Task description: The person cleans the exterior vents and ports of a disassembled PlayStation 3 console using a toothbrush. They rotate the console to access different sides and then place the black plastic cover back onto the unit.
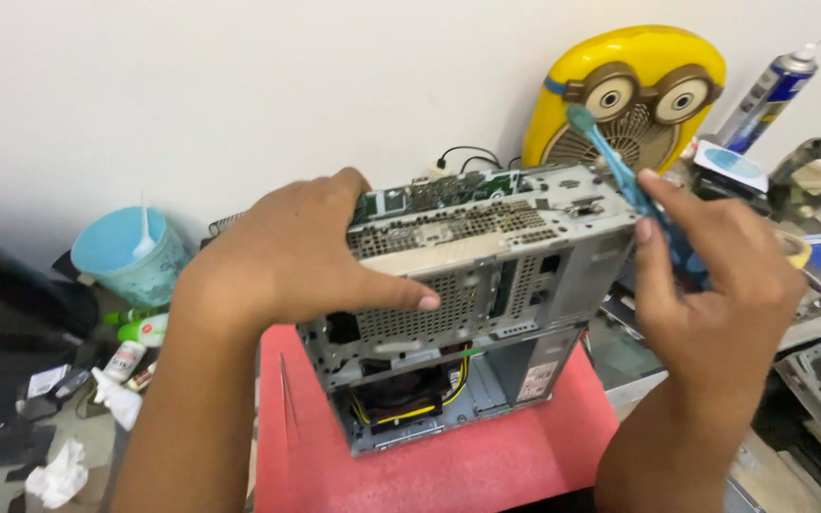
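At the far left of the frame a light blue plastic cup (130, 255) stands by the wall, with small bottles (140, 332) and crumpled white tissue (61, 473) scattered on the surface below it. Moving right, the person's left hand (292, 255) lies over the upper left corner of an open desktop computer case (472, 294), fingers curled over its top edge and the thumb stretched flat across the perforated metal drive cage. The case sits in the middle of the frame on a red foam mat (486, 465), its side open so that yellow and black cables (410, 404) show in the lower part. Right of the case, the right hand (715, 285) closes its fingers around a blue-handled tool (620, 166) whose tip points up and left above the case's top right corner. Behind, at the upper right, a yellow cartoon-faced fan (624, 90) leans on the wall beside a spray can (770, 95).
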